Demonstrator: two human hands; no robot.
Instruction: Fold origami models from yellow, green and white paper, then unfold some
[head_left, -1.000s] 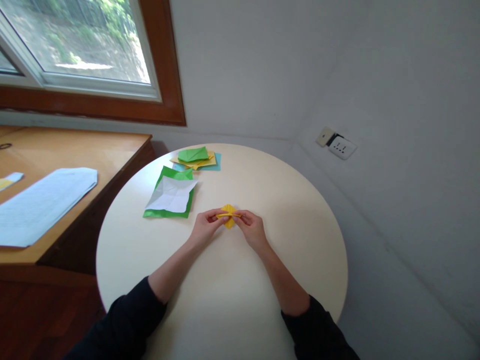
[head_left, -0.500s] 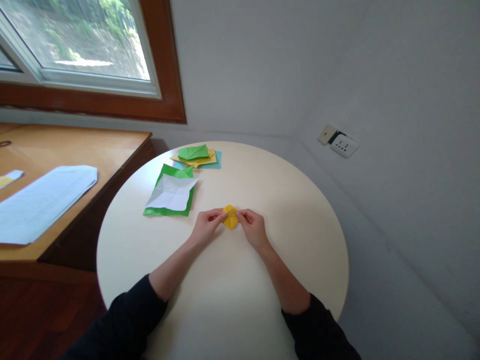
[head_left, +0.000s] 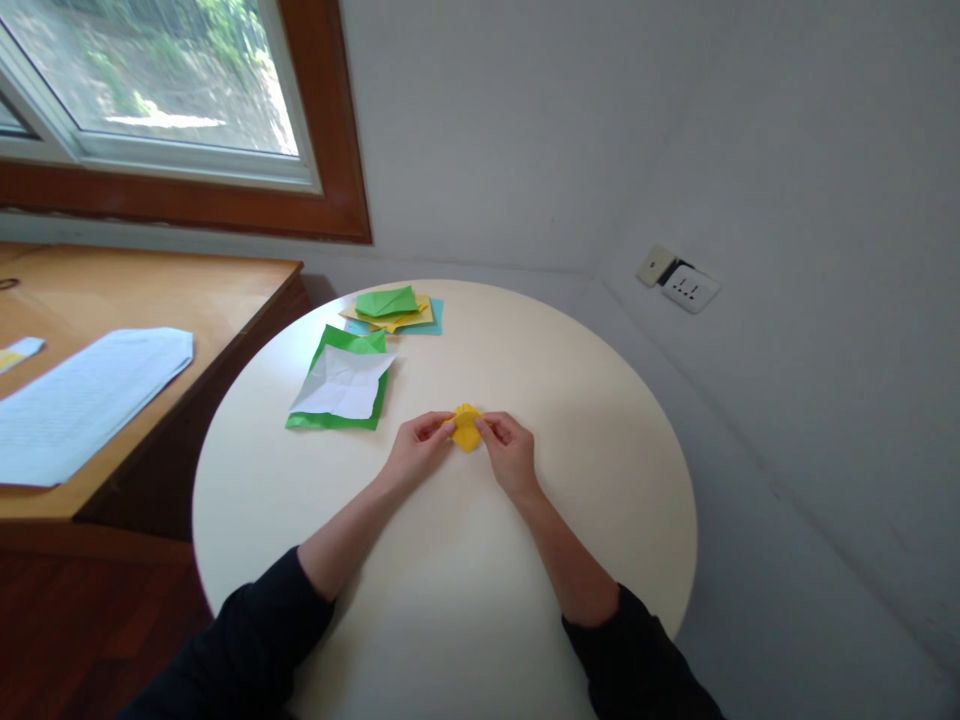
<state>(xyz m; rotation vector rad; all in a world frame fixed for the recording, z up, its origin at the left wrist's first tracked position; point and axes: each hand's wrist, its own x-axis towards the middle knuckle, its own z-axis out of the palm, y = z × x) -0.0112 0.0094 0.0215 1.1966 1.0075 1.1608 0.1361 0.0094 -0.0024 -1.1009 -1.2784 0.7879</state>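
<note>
The left hand [head_left: 420, 442] and right hand [head_left: 511, 450] pinch opposite sides of the yellow paper [head_left: 467, 433] over the surface [head_left: 570, 400]; white paper [head_left: 341, 388] lies on green paper [head_left: 356, 341], far left.

looks office-like: desk [head_left: 172, 293], papers [head_left: 97, 400], round table [head_left: 577, 400] (sunlit window [head_left: 172, 80])

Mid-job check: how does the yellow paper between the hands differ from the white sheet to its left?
The yellow paper is folded into a small piece, while the white sheet is spread out and looks larger. The left hand and right hand pinch the yellow paper; the white sheet lies untouched on a green sheet. Both show creases.
</note>
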